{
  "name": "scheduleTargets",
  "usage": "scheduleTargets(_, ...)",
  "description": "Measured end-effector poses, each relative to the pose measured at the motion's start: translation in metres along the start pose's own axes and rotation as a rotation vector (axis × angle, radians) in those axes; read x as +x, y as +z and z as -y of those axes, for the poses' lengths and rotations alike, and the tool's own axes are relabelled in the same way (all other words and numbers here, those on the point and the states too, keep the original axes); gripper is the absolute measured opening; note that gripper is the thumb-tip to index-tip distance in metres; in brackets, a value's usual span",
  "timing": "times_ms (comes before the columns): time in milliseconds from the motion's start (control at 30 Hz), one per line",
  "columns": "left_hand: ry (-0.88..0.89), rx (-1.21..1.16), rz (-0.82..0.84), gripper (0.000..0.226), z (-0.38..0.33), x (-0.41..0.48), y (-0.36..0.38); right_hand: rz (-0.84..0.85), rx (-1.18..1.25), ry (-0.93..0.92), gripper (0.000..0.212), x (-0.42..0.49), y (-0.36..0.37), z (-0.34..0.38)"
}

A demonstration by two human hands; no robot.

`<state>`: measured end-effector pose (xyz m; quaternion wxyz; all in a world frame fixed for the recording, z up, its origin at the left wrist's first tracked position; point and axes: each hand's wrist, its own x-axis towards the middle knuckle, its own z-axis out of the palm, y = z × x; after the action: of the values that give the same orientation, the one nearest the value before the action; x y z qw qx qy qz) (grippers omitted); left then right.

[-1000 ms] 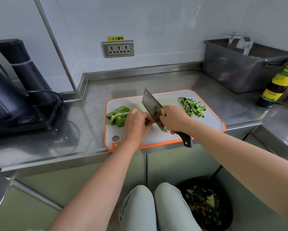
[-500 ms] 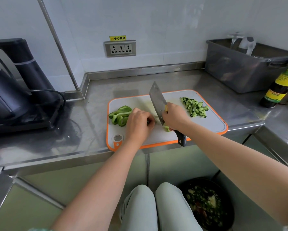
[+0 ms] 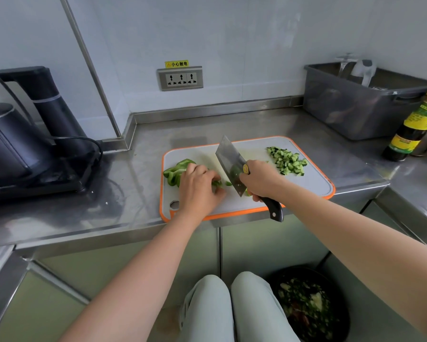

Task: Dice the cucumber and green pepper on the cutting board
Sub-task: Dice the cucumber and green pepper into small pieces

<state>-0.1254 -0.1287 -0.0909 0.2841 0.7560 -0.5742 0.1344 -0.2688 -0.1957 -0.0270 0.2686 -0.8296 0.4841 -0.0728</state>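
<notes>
on the cutting board (image 3: 313,183) atop the steel counter (image 3: 138,154), left grip (image 3: 198,188) holds green pepper (image 3: 175,170), right grip (image 3: 261,180) clasps the cleaver (image 3: 228,156).

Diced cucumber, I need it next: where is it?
Head view: the diced cucumber lies far right on the cutting board, just right of the cleaver and right hand.

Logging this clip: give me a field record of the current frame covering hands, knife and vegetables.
left hand: holds green pepper strips down on the cutting board
right hand: grips cleaver handle
cleaver: blade between the hands, tilted
diced cucumber: pile, board's far right
status: pepper partly cut
</notes>
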Motion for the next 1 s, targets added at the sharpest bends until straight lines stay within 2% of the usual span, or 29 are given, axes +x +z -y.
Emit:
scheduleTargets(267,0.009,-0.016,-0.015,0.020,0.004,0.000,0.004,0.032,0.035,0.010,0.008,-0.001,0.002,0.009)
scheduleTargets(433,0.005,0.062,-0.012,0.023,0.007,0.001,0.001,0.062,-0.127,0.025,0.007,0.005,0.000,0.017)
scheduleTargets(533,-0.005,0.096,-0.008,0.015,0.008,0.002,-0.001,0.029,-0.201,0.013,0.009,0.009,0.006,0.022)
scheduleTargets(767,0.015,0.071,0.027,0.006,-0.003,0.004,0.003,-0.058,-0.063,0.035,0.001,0.017,0.010,0.001)
scheduleTargets(900,0.031,0.019,0.026,0.009,-0.011,0.006,0.008,-0.125,-0.005,-0.026,0.009,0.013,0.001,-0.005)
scheduleTargets(1000,-0.006,-0.029,0.024,0.010,-0.015,0.009,0.011,-0.086,0.005,-0.046,0.007,0.008,-0.014,0.000)
